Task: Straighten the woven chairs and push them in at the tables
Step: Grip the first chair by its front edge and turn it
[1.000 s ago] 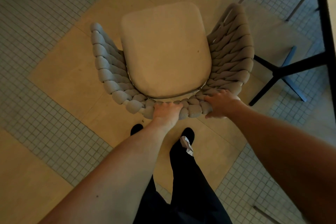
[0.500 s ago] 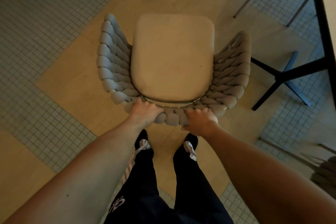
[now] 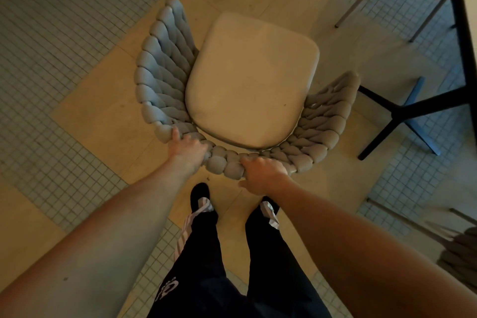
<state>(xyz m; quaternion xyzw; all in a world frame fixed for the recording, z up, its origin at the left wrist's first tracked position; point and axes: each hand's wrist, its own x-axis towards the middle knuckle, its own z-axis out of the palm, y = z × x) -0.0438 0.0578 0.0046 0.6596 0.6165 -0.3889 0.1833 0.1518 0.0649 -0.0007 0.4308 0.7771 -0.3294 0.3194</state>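
Observation:
A grey woven chair (image 3: 165, 80) with a beige seat cushion (image 3: 253, 77) stands on the floor right in front of me, seen from above. Its seat front points up and to the right, toward the dark table (image 3: 462, 33) at the right edge. My left hand (image 3: 188, 149) grips the woven backrest rim at its left corner, fingers curled over the top. A little to the right, my right hand (image 3: 263, 173) grips the same rim near its middle. Both arms are stretched out forward.
The table's black cross base (image 3: 397, 113) lies on the floor just right of the chair. Thin legs of another chair (image 3: 361, 0) show at the top right, and part of a third woven chair (image 3: 459, 248) at the lower right. My feet stand close behind the chair.
The chair has turned clockwise; its seat front now aims toward the table at the right. Both hands have stayed gripping the backrest rim and shifted with it.

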